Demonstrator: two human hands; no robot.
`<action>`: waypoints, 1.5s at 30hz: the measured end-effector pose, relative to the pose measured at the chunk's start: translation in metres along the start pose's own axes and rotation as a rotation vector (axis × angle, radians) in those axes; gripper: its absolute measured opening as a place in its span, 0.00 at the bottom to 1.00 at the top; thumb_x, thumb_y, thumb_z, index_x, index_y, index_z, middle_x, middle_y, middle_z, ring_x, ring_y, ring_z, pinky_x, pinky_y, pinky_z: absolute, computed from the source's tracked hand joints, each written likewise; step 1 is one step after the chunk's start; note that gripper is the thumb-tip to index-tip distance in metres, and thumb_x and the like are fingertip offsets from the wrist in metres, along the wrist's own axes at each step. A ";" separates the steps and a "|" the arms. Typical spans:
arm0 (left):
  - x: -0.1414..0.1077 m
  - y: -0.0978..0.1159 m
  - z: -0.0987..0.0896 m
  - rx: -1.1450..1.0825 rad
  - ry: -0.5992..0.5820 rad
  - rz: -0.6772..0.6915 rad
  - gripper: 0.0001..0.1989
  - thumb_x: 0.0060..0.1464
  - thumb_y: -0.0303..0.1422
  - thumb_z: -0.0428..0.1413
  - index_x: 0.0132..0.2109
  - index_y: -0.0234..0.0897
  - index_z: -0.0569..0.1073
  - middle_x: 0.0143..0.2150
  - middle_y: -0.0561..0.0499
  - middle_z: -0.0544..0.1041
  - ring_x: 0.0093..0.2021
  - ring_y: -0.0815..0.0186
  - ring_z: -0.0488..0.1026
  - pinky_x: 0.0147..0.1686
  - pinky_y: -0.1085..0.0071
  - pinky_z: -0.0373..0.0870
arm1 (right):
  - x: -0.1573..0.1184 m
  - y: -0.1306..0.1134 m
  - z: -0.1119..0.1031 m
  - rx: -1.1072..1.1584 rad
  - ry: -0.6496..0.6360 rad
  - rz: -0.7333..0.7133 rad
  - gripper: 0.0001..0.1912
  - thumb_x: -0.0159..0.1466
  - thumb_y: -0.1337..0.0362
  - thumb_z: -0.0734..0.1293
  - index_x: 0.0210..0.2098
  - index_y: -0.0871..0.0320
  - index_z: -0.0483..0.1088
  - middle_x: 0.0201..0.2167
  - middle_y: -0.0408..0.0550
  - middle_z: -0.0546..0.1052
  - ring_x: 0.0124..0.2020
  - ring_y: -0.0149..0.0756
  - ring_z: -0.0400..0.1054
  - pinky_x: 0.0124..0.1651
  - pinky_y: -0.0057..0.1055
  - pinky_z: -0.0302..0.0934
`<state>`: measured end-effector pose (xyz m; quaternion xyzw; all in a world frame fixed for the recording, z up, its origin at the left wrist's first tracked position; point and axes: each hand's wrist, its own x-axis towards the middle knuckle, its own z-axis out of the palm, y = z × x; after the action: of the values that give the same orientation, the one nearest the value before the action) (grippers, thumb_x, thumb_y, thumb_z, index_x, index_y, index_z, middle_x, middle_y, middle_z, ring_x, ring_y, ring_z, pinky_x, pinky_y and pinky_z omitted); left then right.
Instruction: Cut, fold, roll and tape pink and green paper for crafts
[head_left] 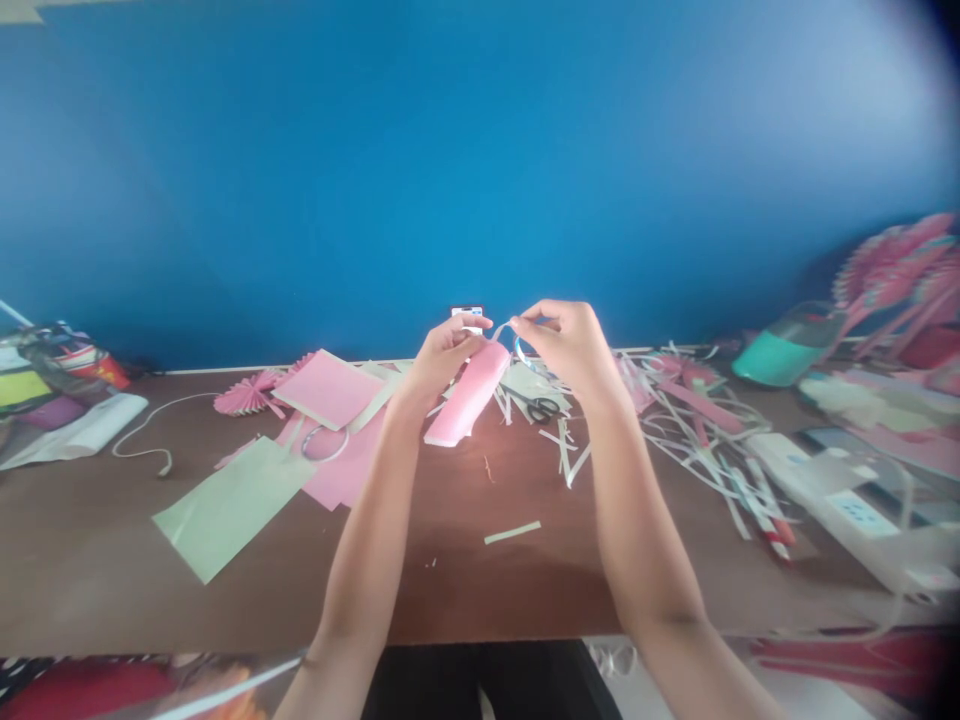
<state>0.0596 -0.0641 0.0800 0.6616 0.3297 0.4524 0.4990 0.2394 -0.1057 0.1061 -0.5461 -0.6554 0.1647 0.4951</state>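
Note:
My left hand (444, 352) grips the upper end of a long folded piece of pink paper (471, 395), which hangs tilted down to the left above the table. Between finger and thumb, my right hand (564, 335) pinches a thin whitish strip (502, 330). The strip curves from the top of the pink paper to my right fingertips; whether it is stuck to the paper I cannot tell. Behind and below my hands lie dark-handled scissors (541, 409) among narrow paper offcuts (568, 460).
Pink sheets (330, 388) and a pale green sheet (236, 505) lie left. A white cable (139, 438) runs nearby. At right are a strip pile (690, 440), a white power strip (832, 505) and a teal container (780, 350). A blue wall (465, 180) stands behind the table (495, 590).

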 end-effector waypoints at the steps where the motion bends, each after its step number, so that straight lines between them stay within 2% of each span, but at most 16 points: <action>1: -0.001 0.001 0.000 -0.020 -0.031 -0.020 0.14 0.54 0.34 0.57 0.48 0.39 0.73 0.32 0.52 0.74 0.27 0.73 0.68 0.25 0.78 0.62 | 0.000 0.000 -0.001 0.004 -0.008 -0.005 0.15 0.61 0.53 0.66 0.32 0.58 0.74 0.19 0.42 0.68 0.19 0.26 0.49 0.24 0.30 0.43; 7: 0.000 -0.002 -0.003 -0.106 -0.105 -0.083 0.12 0.52 0.31 0.55 0.44 0.37 0.76 0.31 0.51 0.74 0.26 0.73 0.69 0.24 0.78 0.63 | -0.003 -0.003 -0.004 0.013 -0.061 -0.082 0.15 0.62 0.53 0.66 0.32 0.58 0.74 0.18 0.41 0.65 0.19 0.26 0.48 0.24 0.30 0.42; 13: 0.001 -0.005 -0.006 -0.193 -0.319 -0.122 0.10 0.50 0.30 0.55 0.40 0.34 0.76 0.27 0.53 0.70 0.22 0.75 0.64 0.19 0.78 0.59 | -0.006 -0.009 -0.008 0.034 -0.130 -0.135 0.17 0.62 0.51 0.66 0.31 0.59 0.74 0.23 0.45 0.71 0.21 0.27 0.54 0.26 0.29 0.47; 16: 0.000 -0.003 -0.008 -0.205 -0.375 -0.148 0.08 0.51 0.30 0.54 0.38 0.33 0.75 0.23 0.55 0.67 0.19 0.75 0.62 0.18 0.78 0.58 | -0.007 -0.010 -0.011 0.027 -0.132 -0.161 0.16 0.62 0.52 0.66 0.31 0.59 0.74 0.23 0.45 0.72 0.23 0.28 0.57 0.27 0.30 0.49; 20: 0.000 -0.002 -0.008 -0.126 -0.331 -0.117 0.04 0.53 0.31 0.55 0.36 0.34 0.72 0.23 0.54 0.68 0.22 0.74 0.66 0.22 0.78 0.63 | -0.008 -0.010 -0.013 -0.040 -0.123 -0.169 0.14 0.63 0.55 0.65 0.32 0.58 0.75 0.23 0.44 0.72 0.22 0.28 0.57 0.27 0.30 0.48; 26: 0.000 0.001 -0.007 0.089 -0.210 -0.031 0.08 0.53 0.30 0.56 0.41 0.33 0.74 0.28 0.52 0.73 0.26 0.74 0.68 0.27 0.77 0.65 | -0.011 -0.015 -0.019 -0.199 -0.159 -0.245 0.14 0.64 0.54 0.64 0.33 0.56 0.76 0.25 0.45 0.74 0.22 0.29 0.57 0.29 0.31 0.48; 31: 0.001 0.000 -0.008 0.341 -0.136 0.084 0.07 0.53 0.31 0.54 0.36 0.33 0.76 0.27 0.51 0.73 0.26 0.73 0.68 0.26 0.76 0.63 | -0.014 -0.018 -0.022 -0.368 -0.190 -0.275 0.14 0.65 0.56 0.63 0.32 0.54 0.77 0.24 0.45 0.74 0.23 0.31 0.58 0.30 0.32 0.48; 34: 0.001 -0.003 -0.009 0.423 -0.115 0.101 0.08 0.53 0.31 0.53 0.34 0.33 0.77 0.27 0.50 0.74 0.27 0.72 0.68 0.26 0.76 0.62 | -0.015 -0.018 -0.022 -0.444 -0.188 -0.289 0.12 0.64 0.58 0.64 0.32 0.53 0.78 0.23 0.45 0.74 0.24 0.31 0.59 0.31 0.32 0.48; 37: 0.000 -0.002 -0.009 0.409 -0.143 0.087 0.08 0.53 0.31 0.53 0.34 0.33 0.77 0.26 0.50 0.73 0.25 0.72 0.68 0.25 0.75 0.62 | -0.016 -0.018 -0.022 -0.479 -0.186 -0.297 0.11 0.64 0.59 0.63 0.33 0.51 0.78 0.22 0.44 0.74 0.24 0.32 0.59 0.31 0.32 0.48; 40: -0.001 0.001 -0.011 0.361 -0.177 0.098 0.09 0.53 0.31 0.54 0.39 0.33 0.77 0.24 0.52 0.71 0.24 0.72 0.67 0.24 0.76 0.61 | -0.017 -0.019 -0.023 -0.496 -0.163 -0.287 0.11 0.64 0.60 0.63 0.32 0.51 0.78 0.21 0.44 0.73 0.24 0.33 0.59 0.31 0.32 0.48; 45: -0.003 0.002 -0.014 0.112 -0.212 0.118 0.15 0.51 0.29 0.54 0.48 0.37 0.70 0.24 0.55 0.69 0.24 0.72 0.67 0.23 0.77 0.60 | -0.016 -0.018 -0.025 -0.483 -0.134 -0.262 0.13 0.65 0.59 0.62 0.32 0.53 0.77 0.21 0.45 0.72 0.25 0.34 0.61 0.33 0.32 0.49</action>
<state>0.0450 -0.0620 0.0823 0.7508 0.2603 0.3894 0.4656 0.2486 -0.1342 0.1239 -0.5468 -0.7720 -0.0258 0.3231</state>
